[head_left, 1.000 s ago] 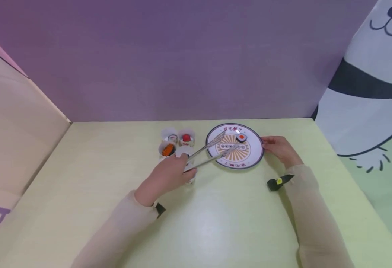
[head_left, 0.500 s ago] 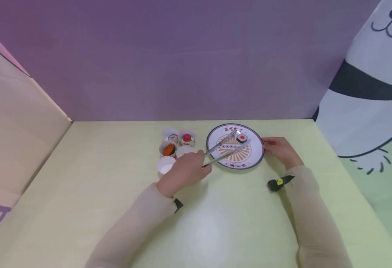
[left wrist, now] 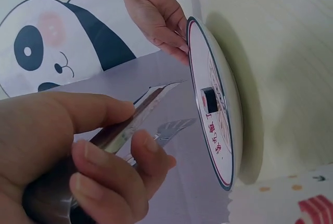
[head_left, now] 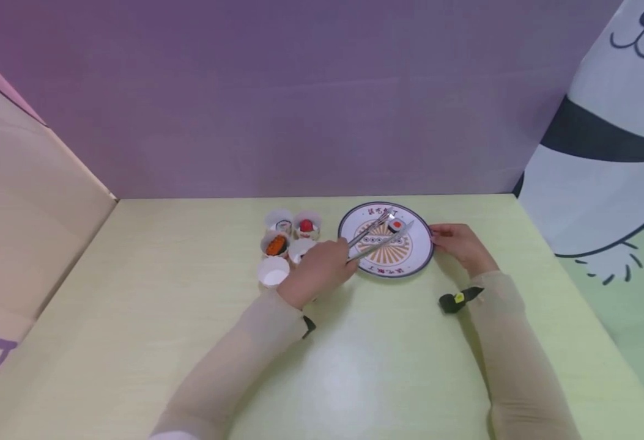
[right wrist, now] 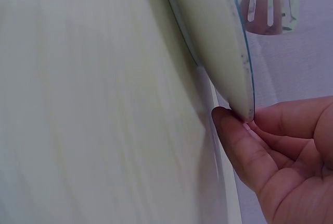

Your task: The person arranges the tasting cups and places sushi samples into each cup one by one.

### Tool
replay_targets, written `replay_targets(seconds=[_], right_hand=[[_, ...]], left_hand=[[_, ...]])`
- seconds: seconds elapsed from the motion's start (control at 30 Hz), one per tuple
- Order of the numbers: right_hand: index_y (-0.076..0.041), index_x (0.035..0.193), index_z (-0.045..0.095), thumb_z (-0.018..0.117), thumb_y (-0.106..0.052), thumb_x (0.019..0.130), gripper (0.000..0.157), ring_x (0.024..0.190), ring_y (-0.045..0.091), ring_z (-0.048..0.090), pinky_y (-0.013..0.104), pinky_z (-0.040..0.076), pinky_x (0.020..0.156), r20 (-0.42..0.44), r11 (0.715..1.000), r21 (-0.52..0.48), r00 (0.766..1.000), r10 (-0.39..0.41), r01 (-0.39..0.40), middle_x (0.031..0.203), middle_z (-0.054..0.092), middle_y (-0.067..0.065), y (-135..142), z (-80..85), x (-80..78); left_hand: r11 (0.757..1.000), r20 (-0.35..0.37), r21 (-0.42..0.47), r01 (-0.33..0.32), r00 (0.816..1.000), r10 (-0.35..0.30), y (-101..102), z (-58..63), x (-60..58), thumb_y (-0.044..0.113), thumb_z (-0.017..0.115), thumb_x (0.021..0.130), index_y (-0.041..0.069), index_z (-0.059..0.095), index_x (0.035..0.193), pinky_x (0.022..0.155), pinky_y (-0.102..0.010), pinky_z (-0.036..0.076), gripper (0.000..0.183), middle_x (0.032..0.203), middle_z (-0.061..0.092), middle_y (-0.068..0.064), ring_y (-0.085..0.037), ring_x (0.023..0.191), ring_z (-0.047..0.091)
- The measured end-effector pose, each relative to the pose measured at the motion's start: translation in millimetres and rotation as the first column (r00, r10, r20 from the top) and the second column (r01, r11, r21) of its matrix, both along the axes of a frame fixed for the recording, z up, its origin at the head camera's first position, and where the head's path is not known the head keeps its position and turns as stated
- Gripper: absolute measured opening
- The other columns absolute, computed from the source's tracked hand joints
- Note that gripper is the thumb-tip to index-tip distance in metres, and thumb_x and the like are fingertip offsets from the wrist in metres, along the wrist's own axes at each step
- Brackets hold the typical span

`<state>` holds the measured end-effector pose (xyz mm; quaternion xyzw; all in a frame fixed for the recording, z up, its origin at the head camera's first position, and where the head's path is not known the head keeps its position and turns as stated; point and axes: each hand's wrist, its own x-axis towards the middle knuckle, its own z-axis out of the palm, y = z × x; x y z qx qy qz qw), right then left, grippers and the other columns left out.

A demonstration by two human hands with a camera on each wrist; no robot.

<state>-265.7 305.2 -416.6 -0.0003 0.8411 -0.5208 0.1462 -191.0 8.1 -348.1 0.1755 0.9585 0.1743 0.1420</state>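
My left hand (head_left: 322,272) grips metal tongs (head_left: 375,245), which reach over the white printed plate (head_left: 422,247). Their two arms stand spread, with the tips on either side of a small sushi roll (head_left: 396,225), dark-edged with an orange centre, lying on the plate. In the left wrist view the tongs' tips point at the plate, apart from the roll (left wrist: 209,100). My right hand (head_left: 462,247) pinches the plate's right rim, thumb and fingers on opposite faces in the right wrist view. There, a slotted tongs tip (right wrist: 273,5) shows beyond the plate.
Left of the plate stand several paper cups; one holds an orange-topped sushi piece (head_left: 276,245), another a red item (head_left: 307,226). A white cup (head_left: 274,272) sits nearest, partly beside my left hand. A purple panel (head_left: 322,104) rises behind the table.
My left hand has moved right with the tongs, carrying their spread tips across the plate to either side of the sushi roll. The right hand and plate stay put.
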Motion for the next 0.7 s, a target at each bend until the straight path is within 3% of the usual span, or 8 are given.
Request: replay_targets(seconds=[0.4, 0.7], right_hand=[[0.013, 0.135, 0.037, 0.045, -0.002, 0.096, 0.042, 0.086, -0.005, 0.052, 0.013, 0.046, 0.081, 0.007, 1.000, 0.014, 1.000, 0.004, -0.004, 0.136, 0.041, 0.032, 1, 0.3, -2.2], [0.014, 0.135, 0.038, 0.045, -0.001, 0.096, 0.042, 0.085, -0.004, 0.051, 0.013, 0.046, 0.080, 0.006, 1.000, 0.018, 1.000, -0.005, 0.005, 0.136, 0.042, 0.032, 0, -1.0, -2.2]], left_hand=[[0.997, 0.011, -0.073, 0.025, 1.000, -0.024, 8, -4.0, -16.2, 0.032, 0.054, 0.096, 0.002, 0.058, 0.107, 0.062, -0.029, 0.047, 0.032, 0.088, 0.059, -0.006, -0.018, 0.072, 0.054], [0.996, 0.068, -0.088, 0.014, 0.998, -0.008, 15, -8.0, -23.5, 0.034, 0.052, 0.096, 0.004, 0.057, 0.113, 0.069, -0.031, 0.048, 0.034, 0.096, 0.061, -0.006, -0.018, 0.078, 0.056]])
